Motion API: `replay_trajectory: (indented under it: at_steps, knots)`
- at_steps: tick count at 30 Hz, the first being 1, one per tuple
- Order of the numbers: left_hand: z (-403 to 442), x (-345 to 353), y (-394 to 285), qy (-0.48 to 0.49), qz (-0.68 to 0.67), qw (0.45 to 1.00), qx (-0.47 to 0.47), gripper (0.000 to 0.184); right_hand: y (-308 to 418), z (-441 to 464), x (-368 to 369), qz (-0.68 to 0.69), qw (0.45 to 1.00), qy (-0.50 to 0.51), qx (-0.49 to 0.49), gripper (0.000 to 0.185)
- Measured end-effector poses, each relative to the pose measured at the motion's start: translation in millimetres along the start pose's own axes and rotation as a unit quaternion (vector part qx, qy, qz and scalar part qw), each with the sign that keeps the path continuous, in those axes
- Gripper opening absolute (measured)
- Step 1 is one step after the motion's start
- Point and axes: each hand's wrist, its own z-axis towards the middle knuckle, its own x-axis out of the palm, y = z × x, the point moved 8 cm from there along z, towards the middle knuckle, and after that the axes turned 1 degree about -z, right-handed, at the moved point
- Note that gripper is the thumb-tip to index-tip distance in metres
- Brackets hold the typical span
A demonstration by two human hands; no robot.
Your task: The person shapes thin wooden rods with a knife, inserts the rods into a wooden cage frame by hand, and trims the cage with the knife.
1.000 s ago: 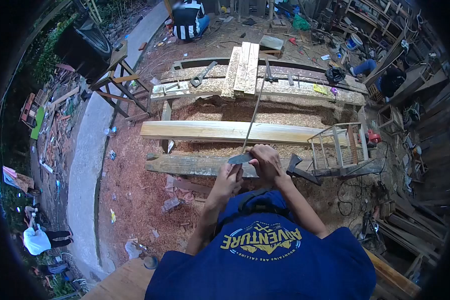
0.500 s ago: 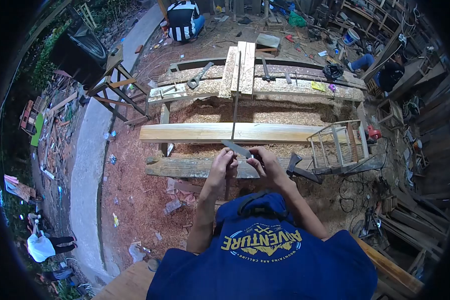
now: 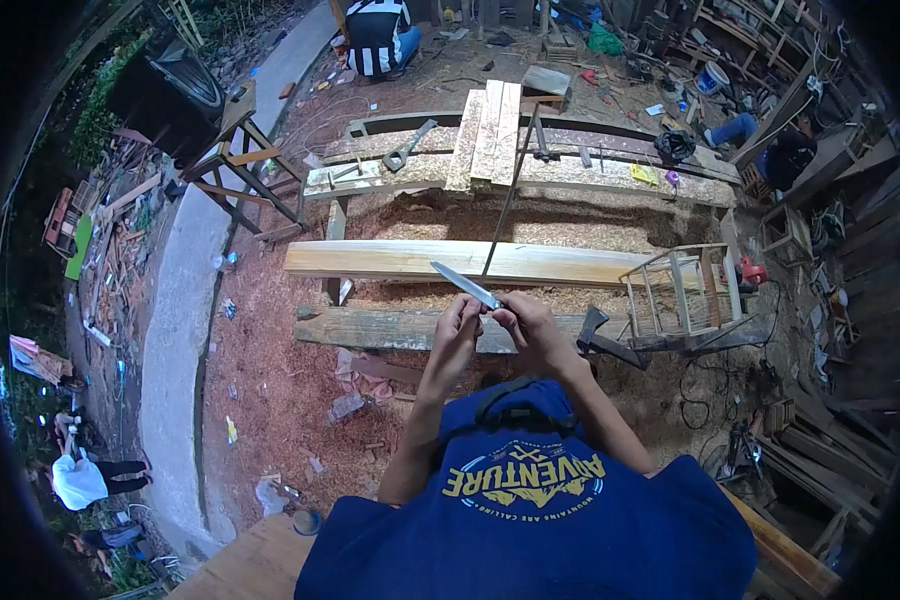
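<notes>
Above the weathered front beam (image 3: 370, 330) of the bench, we are bringing our 2 hands close together. Our right hand (image 3: 530, 325) is holding the knife (image 3: 465, 285) by its handle end, its fingers closed, and we are pointing the blade away and to our left, its tip showing against the long pale beam (image 3: 390, 260). Our left hand (image 3: 454, 328) is curling narrow beside the base of the blade; we cannot tell exactly what its fingers are gripping. A thin dark rod (image 3: 508, 205) is running away from us just beyond the blade, crossing the pale beam in our view, and we are not seeing clearly where its near end is lying.

To our right, a hatchet (image 3: 594, 322) is lying on the front beam, its handle reaching toward us, near an open wooden frame (image 3: 675, 295). On the far planks (image 3: 430, 170), a hammer (image 3: 543, 140) is resting to the right of 3 short boards (image 3: 488, 135), and a tool with a looped handle (image 3: 400, 155) is lying to their left. Wood shavings (image 3: 270, 350) are covering the ground, and a person in a striped top (image 3: 374, 40) is crouching beyond the bench.
</notes>
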Motion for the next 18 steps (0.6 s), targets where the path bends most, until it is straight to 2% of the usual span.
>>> replay_trajectory:
  at_steps: [3, 6, 9, 12, 15, 18]
  knots:
    - [-3.8, -8.0, -2.7, -0.022, 0.136, 0.990, 0.024, 0.029, 1.8, -0.1, 3.2, -0.049, 0.998, -0.018, -0.030, 0.040]
    - [-6.9, -12.9, -4.4, -0.048, 0.200, 0.976, 0.066, 0.040, 8.7, -0.8, 0.0, -0.041, 0.998, -0.034, -0.046, 0.044]
    - [-11.7, -11.9, -9.3, -0.064, 0.271, 0.957, 0.083, 0.041, 0.3, -7.8, 5.3, -0.041, 0.998, -0.031, -0.031, 0.045]
    - [-13.4, -4.4, -15.2, -0.071, 0.297, 0.942, 0.139, 0.041, -5.6, -11.1, 6.0, -0.038, 0.997, -0.048, -0.042, 0.043]
    - [-16.3, -4.0, 3.1, -0.053, 0.246, 0.963, 0.093, 0.035, -16.0, -19.0, 13.3, -0.057, 0.997, -0.044, -0.035, 0.041]
    - [-17.5, -6.8, 23.8, -0.026, 0.184, 0.982, 0.028, 0.029, -21.3, -23.5, 13.9, -0.058, 0.994, -0.063, -0.069, 0.040]
